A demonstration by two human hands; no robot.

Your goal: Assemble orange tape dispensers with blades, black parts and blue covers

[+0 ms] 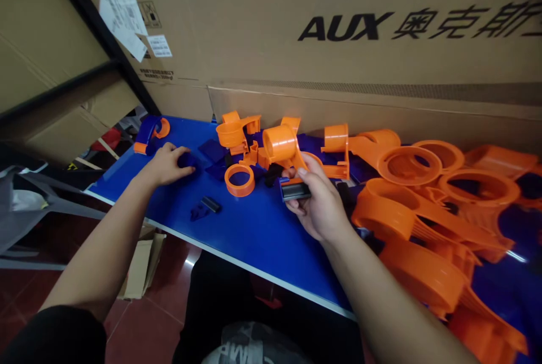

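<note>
My right hand (319, 197) is closed around an orange plastic tape dispenser (282, 143). Its ring points away from me, and a black roller (295, 190) with a dark blue part shows at the near end. Over the left part of the table, my left hand (167, 163) has its thumb and fingers apart and curved. Dark blue lies between these fingertips; whether they touch a part there I cannot tell. Near my left hand are dark blue flat pieces (213, 151). A loose black roller (210, 204) lies closer to me, beside a small blue piece (199, 213).
Orange dispenser bodies (427, 273) are heaped on the right of the blue table (254, 240). An orange ring (239, 180) lies mid-table. A blue-and-orange dispenser (148, 134) stands at the far left corner. A large cardboard box (339, 65) walls off the back.
</note>
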